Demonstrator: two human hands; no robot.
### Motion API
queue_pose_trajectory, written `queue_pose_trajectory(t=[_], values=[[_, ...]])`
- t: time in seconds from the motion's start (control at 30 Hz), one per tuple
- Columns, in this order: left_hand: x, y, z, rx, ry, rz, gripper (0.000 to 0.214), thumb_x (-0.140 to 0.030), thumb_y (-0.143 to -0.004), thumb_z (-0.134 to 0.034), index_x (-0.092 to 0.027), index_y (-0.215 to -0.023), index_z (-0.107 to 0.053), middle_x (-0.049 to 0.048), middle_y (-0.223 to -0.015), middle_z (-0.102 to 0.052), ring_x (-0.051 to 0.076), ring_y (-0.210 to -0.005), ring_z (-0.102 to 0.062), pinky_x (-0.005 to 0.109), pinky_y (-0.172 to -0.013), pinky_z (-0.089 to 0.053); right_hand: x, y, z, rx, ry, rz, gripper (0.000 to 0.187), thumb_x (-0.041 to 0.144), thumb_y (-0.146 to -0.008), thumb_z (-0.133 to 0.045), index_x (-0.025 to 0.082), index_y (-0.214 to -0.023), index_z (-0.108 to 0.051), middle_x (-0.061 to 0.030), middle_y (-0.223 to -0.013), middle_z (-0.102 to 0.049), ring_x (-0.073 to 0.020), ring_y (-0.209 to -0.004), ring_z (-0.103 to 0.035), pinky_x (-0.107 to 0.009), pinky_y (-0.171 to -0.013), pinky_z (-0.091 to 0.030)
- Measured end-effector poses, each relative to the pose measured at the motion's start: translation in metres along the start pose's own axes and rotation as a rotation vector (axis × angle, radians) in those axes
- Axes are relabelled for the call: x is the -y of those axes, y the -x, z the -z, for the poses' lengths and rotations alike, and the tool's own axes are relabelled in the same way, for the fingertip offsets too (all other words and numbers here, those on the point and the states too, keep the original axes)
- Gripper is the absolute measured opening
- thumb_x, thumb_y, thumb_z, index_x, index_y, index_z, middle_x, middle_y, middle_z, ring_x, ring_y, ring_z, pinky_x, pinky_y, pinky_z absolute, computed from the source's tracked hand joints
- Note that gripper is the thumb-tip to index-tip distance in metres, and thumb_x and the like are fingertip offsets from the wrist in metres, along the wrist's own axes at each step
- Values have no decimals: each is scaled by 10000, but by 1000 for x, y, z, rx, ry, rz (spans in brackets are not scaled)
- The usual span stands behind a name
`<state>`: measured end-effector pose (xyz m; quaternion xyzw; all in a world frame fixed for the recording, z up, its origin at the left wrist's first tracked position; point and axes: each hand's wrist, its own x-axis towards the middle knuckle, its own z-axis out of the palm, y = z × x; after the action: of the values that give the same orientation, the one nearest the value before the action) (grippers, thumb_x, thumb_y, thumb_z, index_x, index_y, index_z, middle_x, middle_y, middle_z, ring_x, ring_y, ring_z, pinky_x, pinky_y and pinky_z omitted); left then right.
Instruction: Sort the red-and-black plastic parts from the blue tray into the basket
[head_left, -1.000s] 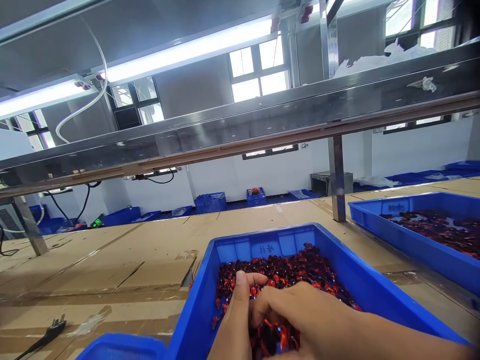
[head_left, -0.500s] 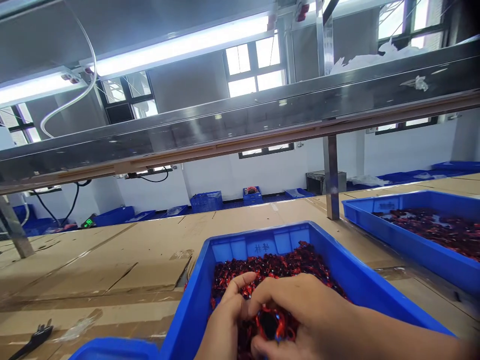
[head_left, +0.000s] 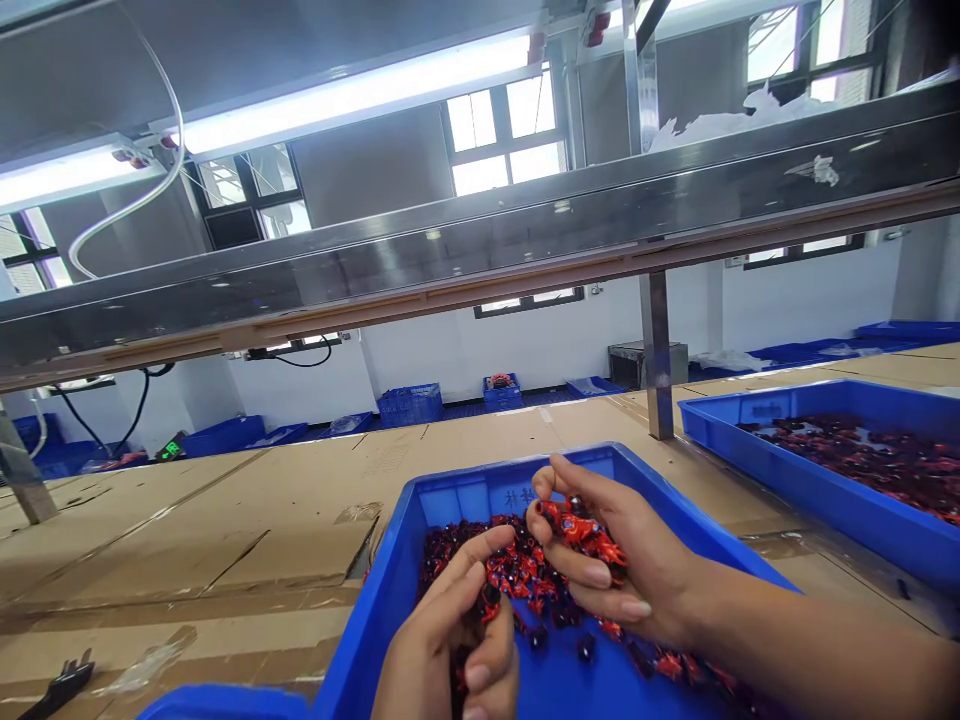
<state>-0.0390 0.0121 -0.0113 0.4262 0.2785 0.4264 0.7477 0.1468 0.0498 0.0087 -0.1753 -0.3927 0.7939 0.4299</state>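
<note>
My left hand (head_left: 450,640) is curled round a small red-and-black piece (head_left: 490,596), with more dark red bits partly hidden under its fingers. My right hand (head_left: 637,565) holds a cluster of shiny red pieces (head_left: 581,535) with a black round part among them; their exact kind is unclear. Both hands are over a blue plastic tray (head_left: 630,458), a short gap apart. Inside the tray, many similar red-and-black pieces (head_left: 525,575) lie heaped towards the back and left. A few dark round parts (head_left: 585,648) rest on the bare tray floor near the front.
A second blue tray (head_left: 750,480) of similar pieces stands at the right. Cardboard (head_left: 225,510) covers the table. A metal post (head_left: 658,360) rises behind the trays beneath a metal shelf (head_left: 450,240). A black plug (head_left: 67,685) lies at the lower left, beside another blue container (head_left: 225,703).
My hands have moved apart. The right one has risen and turned, showing red pieces in its fingers. More of the tray floor shows at the front.
</note>
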Motion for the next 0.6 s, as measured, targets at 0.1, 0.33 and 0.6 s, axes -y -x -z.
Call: queue_pose_trajectory(t=[0.1, 0.33, 0.6], values=[[-3, 4, 3, 70, 131, -14, 458, -346, -879, -515, -212, -1317, -515, -79, -472, -320, 65, -376, -231, 160, -401, -230, -10, -1, -1, 75, 211, -36, 370, 528, -912, -553, 194, -760, -504, 76, -475, -492, -32, -271, -255, -120, -228, -196], [4, 4, 8, 97, 190, -73, 522, -323, -780, -516, -196, -1286, -543, -56, -504, -367, 71, -395, -249, 166, -412, -232, -21, 11, -17, 102, 1025, 420, 169, 354, -899, -651, 230, -990, -722, 26, -722, -691, -94, -578, -600, -173, -542, -459], [-2, 10, -10, 5, 66, 13, 742, -696, -837, -444, -263, -1427, -327, -28, -580, -506, 59, -406, -262, 148, -404, -163, -34, 21, -17, 55, 1478, 793, 252, 260, -795, -751, 251, -1046, -750, 0, -819, -775, -163, -707, -701, -212, -638, -472]])
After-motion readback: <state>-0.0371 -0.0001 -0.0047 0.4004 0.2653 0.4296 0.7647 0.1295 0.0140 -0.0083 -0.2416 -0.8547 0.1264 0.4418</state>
